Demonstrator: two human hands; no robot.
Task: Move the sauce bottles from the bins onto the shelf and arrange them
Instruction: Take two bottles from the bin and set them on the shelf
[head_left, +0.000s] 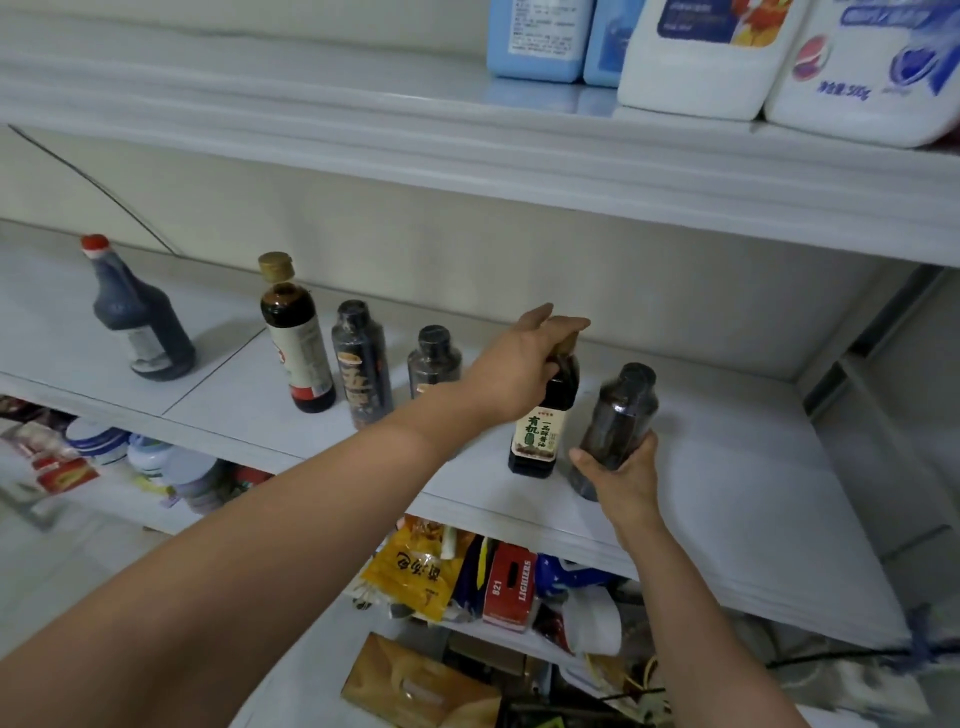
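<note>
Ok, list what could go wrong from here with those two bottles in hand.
1. The right hand holds the dark bottle tilted, close beside the labelled soy bottle; setting it down could knock that one.
2. The left hand grips the labelled soy bottle by its neck, near the front edge of the shelf; a bump might tip it off.

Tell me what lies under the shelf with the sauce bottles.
Under the shelf: a yellow bag, a red box, white bowls. The shelf covers whatever lies farther back.

Pale wall, white upper shelf bearing detergent packs, snack packets below
</note>
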